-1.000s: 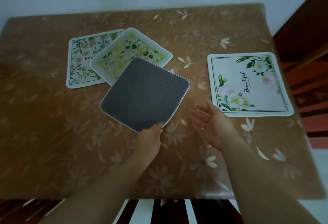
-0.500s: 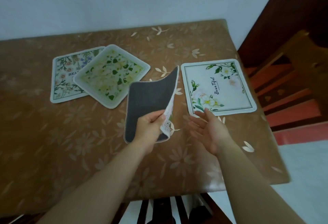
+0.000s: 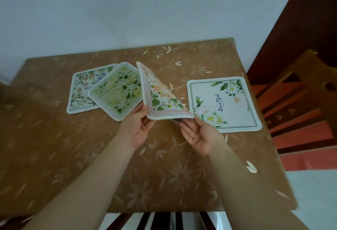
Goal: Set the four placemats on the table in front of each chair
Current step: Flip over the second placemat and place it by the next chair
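Note:
A pink-bordered floral placemat (image 3: 160, 96) is lifted off the table and tilted, its printed side facing me. My left hand (image 3: 135, 125) pinches its lower left corner. My right hand (image 3: 197, 135), palm up with fingers spread, touches its lower right corner from below. A white "Beautiful" placemat (image 3: 223, 103) lies flat at the right. A yellow-green floral placemat (image 3: 116, 91) lies at an angle, overlapping a botanical placemat (image 3: 82, 91) at the left.
The table (image 3: 164, 171) wears a brown floral cloth and stands against a white wall. A wooden chair (image 3: 300, 105) with reddish slats stands at the right side. Another chair's dark slats (image 3: 160, 220) show below the near edge.
My left hand has lifted and turned the grey-backed placemat over, so its printed face now shows. My right hand has come up under its corner. The view has tilted upward.

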A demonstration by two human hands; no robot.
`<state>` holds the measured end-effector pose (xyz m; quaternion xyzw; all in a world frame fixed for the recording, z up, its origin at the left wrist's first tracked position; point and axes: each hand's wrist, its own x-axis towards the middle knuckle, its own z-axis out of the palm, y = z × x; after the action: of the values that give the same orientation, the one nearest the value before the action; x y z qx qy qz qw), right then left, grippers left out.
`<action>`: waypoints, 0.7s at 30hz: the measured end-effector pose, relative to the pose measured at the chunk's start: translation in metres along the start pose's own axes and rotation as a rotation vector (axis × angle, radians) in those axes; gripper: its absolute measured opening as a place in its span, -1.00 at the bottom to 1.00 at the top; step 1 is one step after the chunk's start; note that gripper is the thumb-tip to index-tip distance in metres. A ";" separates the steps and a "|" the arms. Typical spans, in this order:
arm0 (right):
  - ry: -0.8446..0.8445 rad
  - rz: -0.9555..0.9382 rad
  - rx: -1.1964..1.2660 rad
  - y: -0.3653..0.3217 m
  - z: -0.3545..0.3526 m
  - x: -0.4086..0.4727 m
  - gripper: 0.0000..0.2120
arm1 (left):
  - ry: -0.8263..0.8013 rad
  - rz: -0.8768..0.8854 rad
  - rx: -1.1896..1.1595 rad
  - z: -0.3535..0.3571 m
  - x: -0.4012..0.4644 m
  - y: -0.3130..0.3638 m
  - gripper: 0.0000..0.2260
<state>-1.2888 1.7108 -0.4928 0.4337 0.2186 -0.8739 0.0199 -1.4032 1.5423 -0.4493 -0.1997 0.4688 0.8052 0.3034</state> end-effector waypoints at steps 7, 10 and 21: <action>0.010 0.070 -0.085 0.018 0.019 0.014 -0.77 | 0.261 0.022 0.236 -0.059 -0.015 0.002 -0.83; -0.002 0.069 -0.106 0.029 0.028 0.017 -0.79 | 0.303 -0.035 0.277 -0.072 -0.026 -0.001 -0.72; -0.067 0.117 -0.206 0.073 0.051 0.013 -0.83 | 0.380 0.105 -0.117 -0.063 -0.049 -0.042 -0.83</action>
<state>-1.3186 1.6267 -0.5027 0.4118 0.2809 -0.8582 0.1229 -1.3358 1.4883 -0.4765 -0.3408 0.4796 0.7936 0.1551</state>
